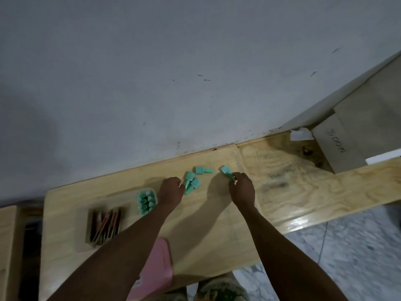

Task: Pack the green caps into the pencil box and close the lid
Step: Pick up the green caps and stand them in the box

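Green caps lie loose on the wooden table (206, 224): one (202, 170) near the wall, two (191, 182) crossed beside my left hand, and one (226, 171) at my right fingertips. My left hand (170, 192) is curled, its fingertips touching the tip of one of the crossed caps. My right hand (242, 190) pinches the narrow end of the rightmost cap. The clear pencil box (112, 205) lies open to the left, with several green caps (146, 202) packed at its right end and dark red sticks (105, 224) at its left. The pink lid (154, 270) lies near the table's front edge, partly under my left forearm.
A grey wall runs right behind the table. A cardboard box (338, 146) and crumpled paper (300, 134) sit at the back right on a second wooden board (303, 187). Tiled floor shows on the right. Another wooden surface (7, 246) is at far left.
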